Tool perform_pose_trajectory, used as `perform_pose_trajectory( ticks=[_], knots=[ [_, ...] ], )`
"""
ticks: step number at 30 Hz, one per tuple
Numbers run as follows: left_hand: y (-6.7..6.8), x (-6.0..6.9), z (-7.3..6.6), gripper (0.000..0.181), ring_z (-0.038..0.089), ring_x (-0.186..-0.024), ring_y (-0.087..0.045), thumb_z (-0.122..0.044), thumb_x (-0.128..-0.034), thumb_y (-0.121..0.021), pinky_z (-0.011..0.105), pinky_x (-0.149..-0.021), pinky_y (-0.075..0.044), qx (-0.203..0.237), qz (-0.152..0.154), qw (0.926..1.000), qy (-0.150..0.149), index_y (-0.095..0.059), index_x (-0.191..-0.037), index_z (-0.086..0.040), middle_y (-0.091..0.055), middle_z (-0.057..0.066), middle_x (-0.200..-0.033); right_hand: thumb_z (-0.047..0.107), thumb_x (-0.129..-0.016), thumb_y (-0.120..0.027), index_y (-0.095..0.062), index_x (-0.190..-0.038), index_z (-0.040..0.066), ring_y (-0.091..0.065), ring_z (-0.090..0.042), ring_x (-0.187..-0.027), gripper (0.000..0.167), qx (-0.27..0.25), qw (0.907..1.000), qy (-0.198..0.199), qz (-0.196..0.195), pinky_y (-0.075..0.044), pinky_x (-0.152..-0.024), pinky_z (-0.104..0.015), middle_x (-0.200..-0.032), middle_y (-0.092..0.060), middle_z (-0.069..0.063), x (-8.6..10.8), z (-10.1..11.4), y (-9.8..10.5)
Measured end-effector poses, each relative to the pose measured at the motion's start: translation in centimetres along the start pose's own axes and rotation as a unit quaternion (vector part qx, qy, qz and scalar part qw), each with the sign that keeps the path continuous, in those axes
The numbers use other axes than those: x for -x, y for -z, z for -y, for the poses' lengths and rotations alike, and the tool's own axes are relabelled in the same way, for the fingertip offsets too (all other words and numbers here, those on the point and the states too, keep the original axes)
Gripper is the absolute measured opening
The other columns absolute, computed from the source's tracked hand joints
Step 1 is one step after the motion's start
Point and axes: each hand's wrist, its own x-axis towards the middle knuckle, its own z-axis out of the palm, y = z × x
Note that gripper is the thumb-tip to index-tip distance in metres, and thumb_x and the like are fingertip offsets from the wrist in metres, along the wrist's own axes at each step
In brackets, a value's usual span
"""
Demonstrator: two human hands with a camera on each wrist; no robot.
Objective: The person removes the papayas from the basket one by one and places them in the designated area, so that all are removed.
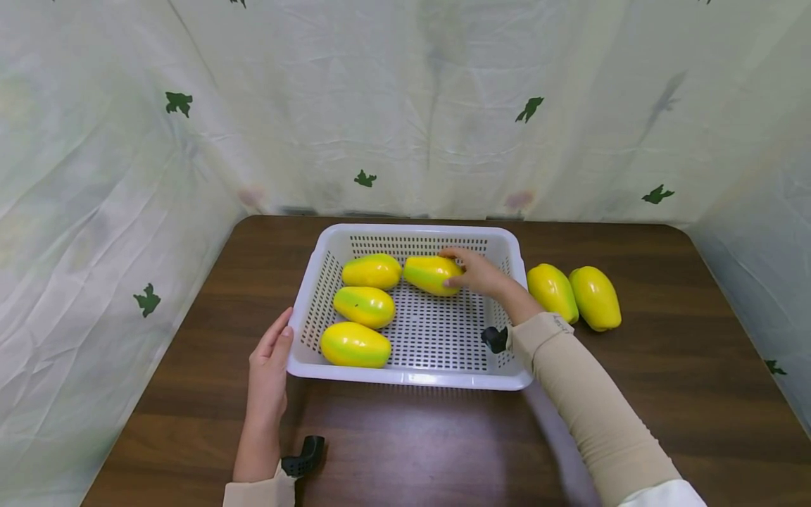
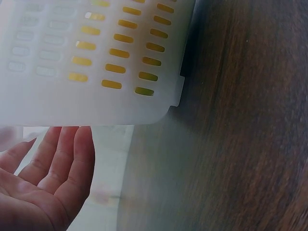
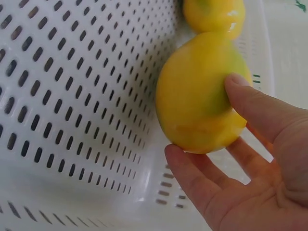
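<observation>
R hand point(image 1: 478, 273): thumb on one side, fingers splayed round the other, pinching the near end of a glossy yellow oblong fruit, green-streaked, plastic-looking point(image 1: 426, 273). It's right at the fingertips, in the back of the bkt. Prob held by that end b/c its other end sits up against the next fruit; can't tell if it's on the bkt floor yet. Skin's smooth & shiny, mostly yellow, green patch under the thumb, orange-ish tint at the held end. Just L of those fingers: matching yellow-green oblong fruit point(image 1: 372, 271), end to end w/ it, touching or nearly. Around & below the fingers: white perforated plastic rectangular bkt point(image 1: 469, 380). Further L & nearer the wearer: two more yellow-green fruits point(image 1: 364, 307), lying sideways one in front of the other, prob lined up to save room. R of the fingers, outside the bkt: two loose glossy yellow fruits point(image 1: 596, 298) side by side on the dark brown wood-grain table point(image 1: 412, 451). Well L: L hand point(image 1: 269, 362), fingers near-straight, mostly close together, tips at the bkt's L rim, prob steadying it; can't tell how hard. Farthest, beyond all fingers: pale fabric curtain w/ green leaf-like patches point(image 1: 405, 105).
</observation>
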Motion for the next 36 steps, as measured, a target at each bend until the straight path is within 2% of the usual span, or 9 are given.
perform_pose_trajectory(
  ticks=[8, 21, 29, 36],
  knots=[
    [0.0, 0.0, 0.0, 0.042, 0.021, -0.115, -0.045, -0.036, -0.0918, -0.048, 0.023, -0.080, -0.046, -0.001, -0.002, 1.0000, 0.002, -0.047, -0.132, -0.024, -0.043, 0.000, -0.135, 0.011, -0.083, -0.064, -0.041, -0.133, 0.013, -0.040, -0.027, -0.117, 0.055, -0.033, 0.9992, -0.017, -0.016, -0.033, -0.098, -0.044, -0.134, -0.040, -0.007, 0.3, 0.3, 0.2],
    [-0.1, 0.0, -0.1, 0.042, 0.020, -0.115, -0.045, -0.037, -0.0920, -0.047, 0.022, -0.079, -0.046, -0.005, -0.004, 1.0000, 0.006, -0.047, -0.132, -0.024, -0.043, -0.001, -0.135, 0.014, -0.084, -0.064, -0.041, -0.133, 0.015, -0.042, -0.029, -0.113, 0.054, -0.108, 0.9933, 0.009, -0.041, -0.040, -0.090, -0.042, -0.135, -0.039, -0.003, 0.6, 0.2, 1.0],
    [0.0, 0.2, -0.2, 0.044, 0.020, -0.116, -0.044, -0.035, -0.0925, -0.047, 0.022, -0.080, -0.045, -0.003, -0.003, 1.0000, 0.003, -0.045, -0.134, -0.020, -0.042, -0.001, -0.135, 0.024, -0.082, -0.066, -0.041, -0.133, 0.021, -0.043, -0.028, -0.110, 0.057, -0.109, 0.9907, 0.000, -0.081, -0.043, -0.086, -0.042, -0.133, -0.040, 0.001, 1.8, 0.3, 1.5],
    [-0.1, 0.1, -0.3, 0.042, 0.019, -0.116, -0.044, -0.033, -0.0931, -0.046, 0.020, -0.080, -0.045, 0.002, 0.002, 1.0000, -0.005, -0.046, -0.133, -0.021, -0.043, -0.001, -0.134, 0.023, -0.081, -0.067, -0.042, -0.132, 0.020, -0.045, -0.030, -0.109, 0.057, -0.114, 0.9878, 0.025, -0.103, -0.044, -0.085, -0.043, -0.133, -0.040, 0.000, 2.6, 0.5, 1.8]
  ],
)
